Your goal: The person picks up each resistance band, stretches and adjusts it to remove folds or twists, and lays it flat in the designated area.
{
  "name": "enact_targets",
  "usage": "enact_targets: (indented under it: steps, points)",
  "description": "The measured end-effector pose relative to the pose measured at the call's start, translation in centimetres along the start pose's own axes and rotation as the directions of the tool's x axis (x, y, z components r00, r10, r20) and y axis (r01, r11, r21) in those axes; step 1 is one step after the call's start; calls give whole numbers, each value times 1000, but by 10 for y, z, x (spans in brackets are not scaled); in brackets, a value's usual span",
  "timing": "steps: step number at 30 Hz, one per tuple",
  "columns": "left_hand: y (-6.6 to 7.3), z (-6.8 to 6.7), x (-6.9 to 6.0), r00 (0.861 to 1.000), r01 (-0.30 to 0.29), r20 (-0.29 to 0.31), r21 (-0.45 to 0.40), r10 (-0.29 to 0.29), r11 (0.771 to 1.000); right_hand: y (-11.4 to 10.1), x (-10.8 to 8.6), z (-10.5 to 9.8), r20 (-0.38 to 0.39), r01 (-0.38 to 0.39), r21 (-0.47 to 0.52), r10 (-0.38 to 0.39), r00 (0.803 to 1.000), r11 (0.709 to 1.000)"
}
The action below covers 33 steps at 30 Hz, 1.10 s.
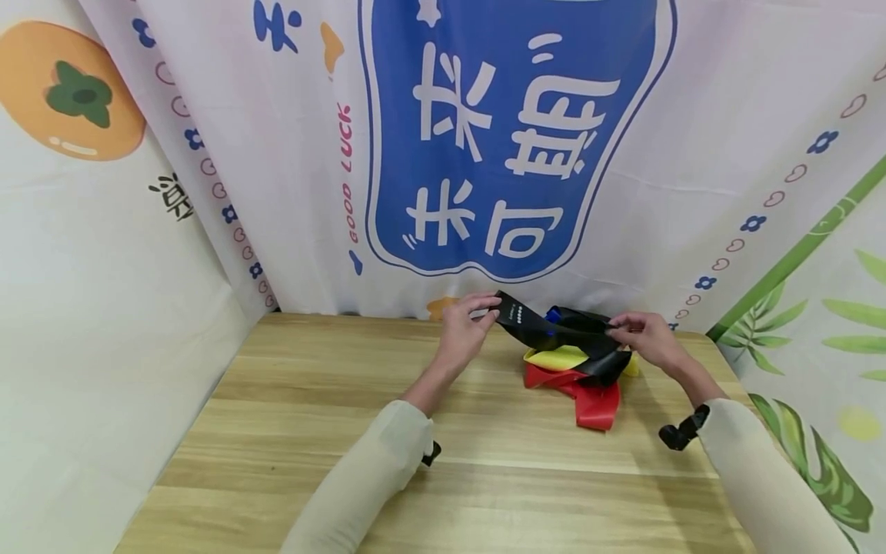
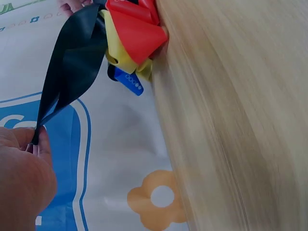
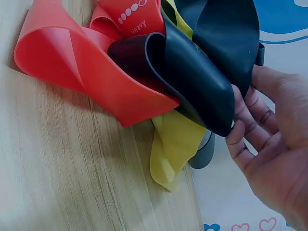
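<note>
A black resistance band (image 1: 529,327) with small white print is stretched above the table in a slack twist. My left hand (image 1: 464,329) pinches its left end between thumb and fingers. On the other side, my right hand (image 1: 649,338) pinches the band's right part, as the right wrist view also shows. Beneath it lie a red band (image 3: 53,55) marked "Heavy" and a yellow band (image 3: 178,149), loosely tangled with more black band. A bit of blue band (image 2: 129,83) pokes out of the heap in the left wrist view.
The bands lie on a wood-grain table (image 1: 332,431), near its back edge. Right behind that edge hangs a printed white cloth (image 1: 304,254) with a large blue sign. More patterned cloth stands at the left and right sides.
</note>
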<state>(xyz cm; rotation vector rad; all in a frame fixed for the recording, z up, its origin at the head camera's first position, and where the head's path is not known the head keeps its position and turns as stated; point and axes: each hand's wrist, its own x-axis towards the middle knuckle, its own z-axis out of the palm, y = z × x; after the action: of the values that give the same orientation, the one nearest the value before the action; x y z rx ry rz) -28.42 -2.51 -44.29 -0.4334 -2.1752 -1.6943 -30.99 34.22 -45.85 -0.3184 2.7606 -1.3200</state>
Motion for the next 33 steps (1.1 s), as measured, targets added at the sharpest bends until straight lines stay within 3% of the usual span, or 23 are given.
enact_targets:
  steps: [8,15,33]
  points:
    - [1,-14,-3,999,3,-32,-4,-3,1000,-5,-6,0,-21,21,68,-20,1000,997]
    - [6,-30,-5,998,-37,-48,-3,36,999,-21,-9,4,-43,11,90,-7,999,996]
    - [4,-63,-8,996,-14,-84,55,19,998,-44,-14,17,-71,-18,152,29,997,988]
